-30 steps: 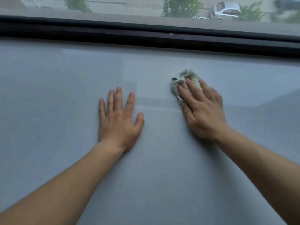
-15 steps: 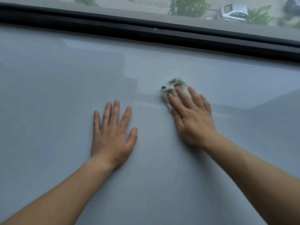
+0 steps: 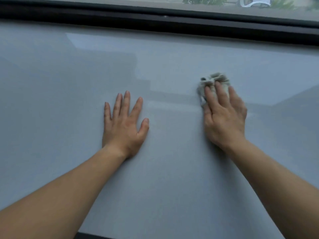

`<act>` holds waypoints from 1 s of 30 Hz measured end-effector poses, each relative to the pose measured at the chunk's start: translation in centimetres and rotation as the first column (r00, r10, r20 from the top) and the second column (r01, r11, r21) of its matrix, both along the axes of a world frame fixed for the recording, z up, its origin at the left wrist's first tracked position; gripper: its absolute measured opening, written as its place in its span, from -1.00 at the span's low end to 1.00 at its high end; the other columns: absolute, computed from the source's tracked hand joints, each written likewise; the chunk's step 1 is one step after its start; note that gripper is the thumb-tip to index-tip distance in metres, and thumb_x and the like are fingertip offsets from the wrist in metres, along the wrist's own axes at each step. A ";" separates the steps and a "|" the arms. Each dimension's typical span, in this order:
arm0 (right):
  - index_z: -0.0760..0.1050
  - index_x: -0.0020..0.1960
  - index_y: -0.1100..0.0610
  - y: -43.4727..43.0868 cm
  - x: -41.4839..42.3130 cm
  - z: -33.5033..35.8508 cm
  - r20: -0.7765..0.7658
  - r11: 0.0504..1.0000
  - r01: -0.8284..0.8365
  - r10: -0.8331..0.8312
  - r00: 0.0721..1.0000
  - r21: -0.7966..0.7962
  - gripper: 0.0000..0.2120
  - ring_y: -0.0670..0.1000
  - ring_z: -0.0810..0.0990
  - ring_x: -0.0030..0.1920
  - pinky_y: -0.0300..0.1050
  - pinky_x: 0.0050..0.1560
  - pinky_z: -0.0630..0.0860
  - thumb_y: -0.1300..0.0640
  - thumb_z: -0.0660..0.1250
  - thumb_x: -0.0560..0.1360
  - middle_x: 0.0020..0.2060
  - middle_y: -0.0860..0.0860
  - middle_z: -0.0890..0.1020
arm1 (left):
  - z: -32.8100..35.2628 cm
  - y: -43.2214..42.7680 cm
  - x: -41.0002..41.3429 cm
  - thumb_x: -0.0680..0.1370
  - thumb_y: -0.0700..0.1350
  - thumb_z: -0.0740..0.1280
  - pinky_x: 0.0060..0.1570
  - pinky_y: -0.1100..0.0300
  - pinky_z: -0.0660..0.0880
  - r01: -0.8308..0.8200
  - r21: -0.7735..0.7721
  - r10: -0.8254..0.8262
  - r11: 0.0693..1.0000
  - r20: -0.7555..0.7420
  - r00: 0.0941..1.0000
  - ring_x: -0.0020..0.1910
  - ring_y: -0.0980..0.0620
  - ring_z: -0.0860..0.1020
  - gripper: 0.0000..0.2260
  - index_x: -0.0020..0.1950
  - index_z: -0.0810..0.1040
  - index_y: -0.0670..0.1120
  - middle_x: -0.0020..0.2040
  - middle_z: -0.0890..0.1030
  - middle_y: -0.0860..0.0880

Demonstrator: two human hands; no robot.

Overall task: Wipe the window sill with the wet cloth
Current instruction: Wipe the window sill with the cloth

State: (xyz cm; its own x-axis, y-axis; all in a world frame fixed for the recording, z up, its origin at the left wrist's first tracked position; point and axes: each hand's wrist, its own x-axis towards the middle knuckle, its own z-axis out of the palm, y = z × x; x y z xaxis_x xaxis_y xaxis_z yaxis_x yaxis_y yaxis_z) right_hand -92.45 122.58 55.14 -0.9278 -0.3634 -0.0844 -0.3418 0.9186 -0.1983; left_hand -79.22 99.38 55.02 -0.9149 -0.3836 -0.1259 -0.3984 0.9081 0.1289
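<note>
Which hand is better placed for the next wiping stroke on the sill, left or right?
The right hand: it presses the crumpled cloth on the sill. The left hand lies flat on bare sill, apart from the cloth.

Soft daylight from the window spreads evenly over the pale sill, with faint glare near the dark frame; the cloth and the car outside blur.

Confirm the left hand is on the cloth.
No, the left hand lies flat on the pale grey sill; the crumpled grey cloth sits under the right hand.
</note>
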 end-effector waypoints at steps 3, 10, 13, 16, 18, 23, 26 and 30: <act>0.10 0.58 -0.14 -1.9 3.5 0.1 -0.034 0.998 0.063 -0.064 0.997 -0.017 -0.48 0.10 -0.06 0.59 0.21 0.51 -0.03 -0.09 0.00 0.62 0.60 -0.11 0.05 | 0.0 -0.1 -0.1 0.54 0.24 -0.09 0.49 -0.14 -0.26 0.001 -0.001 -0.001 1.000 -0.007 1.000 0.57 0.01 -0.21 -0.38 0.59 -0.01 0.11 0.61 -0.12 -0.05; 0.16 0.56 -0.18 1.2 10.3 -0.3 -0.045 0.957 -0.290 0.291 0.956 0.025 -0.50 0.09 0.05 0.58 0.14 0.52 0.01 -0.11 0.03 0.62 0.58 -0.12 0.15 | 0.1 -0.6 0.4 0.55 0.24 0.02 0.45 -0.23 -0.33 0.028 0.095 -0.024 0.995 -0.044 0.999 0.57 0.00 -0.15 -0.38 0.56 0.12 0.01 0.61 -0.03 -0.09; 0.13 0.57 -0.17 0.5 8.8 -0.3 -0.017 0.998 0.063 -0.063 0.998 -0.001 -0.50 0.07 -0.04 0.59 0.15 0.51 -0.06 -0.11 0.00 0.63 0.60 -0.12 0.07 | 0.7 -0.1 3.0 0.52 0.24 -0.02 0.46 -0.19 -0.32 0.051 0.140 -0.034 0.989 -0.121 0.992 0.57 -0.01 -0.05 -0.38 0.51 0.24 -0.02 0.59 0.09 -0.10; 0.16 0.57 -0.12 -1.5 13.7 -0.1 -0.081 0.999 0.046 -0.048 0.996 -0.020 -0.47 0.12 0.00 0.59 0.22 0.49 0.01 -0.09 0.06 0.60 0.59 -0.08 0.11 | 0.9 1.5 7.7 0.53 0.19 0.00 0.48 -0.17 -0.21 0.103 0.110 -0.083 0.989 -0.177 0.981 0.56 -0.10 0.07 -0.42 0.45 0.35 -0.05 0.56 0.19 -0.17; 0.21 0.55 -0.11 -1.3 18.3 -0.4 -0.118 0.985 -0.171 0.169 0.979 -0.005 -0.48 0.15 0.06 0.58 0.22 0.49 0.08 -0.08 0.10 0.60 0.58 -0.06 0.17 | 0.5 2.3 10.0 0.53 0.19 0.02 0.49 -0.16 -0.17 0.137 0.090 -0.123 0.986 -0.146 0.982 0.56 -0.12 0.08 -0.43 0.47 0.34 -0.03 0.56 0.18 -0.18; 0.22 0.54 -0.16 2.4 17.2 -0.6 -0.107 0.968 -0.248 0.252 0.962 0.043 -0.50 0.12 0.12 0.56 0.17 0.47 0.15 -0.10 0.09 0.61 0.57 -0.09 0.21 | -0.2 2.5 11.2 0.55 0.22 -0.06 0.51 -0.11 -0.21 0.154 0.048 -0.150 0.987 -0.071 0.986 0.58 -0.05 -0.10 -0.41 0.57 0.13 0.06 0.60 -0.01 -0.11; 0.20 0.55 -0.14 1.8 15.8 -0.3 -0.084 0.998 0.061 -0.061 0.995 -0.009 -0.49 0.11 0.06 0.57 0.19 0.46 0.09 -0.10 0.02 0.60 0.58 -0.08 0.17 | -0.1 2.6 11.2 0.56 0.21 -0.09 0.50 -0.11 -0.24 0.146 0.035 -0.144 0.989 -0.047 0.988 0.58 -0.02 -0.17 -0.41 0.58 0.05 0.09 0.61 -0.08 -0.09; 0.21 0.56 -0.09 -0.2 23.8 0.0 -0.136 0.995 -0.105 0.103 0.985 -0.004 -0.45 0.15 0.07 0.58 0.23 0.47 0.10 -0.06 0.14 0.58 0.58 -0.04 0.18 | -0.1 2.5 11.3 0.55 0.21 -0.10 0.50 -0.10 -0.25 0.143 0.056 -0.139 0.988 -0.061 0.988 0.58 -0.01 -0.17 -0.41 0.58 0.05 0.09 0.61 -0.07 -0.08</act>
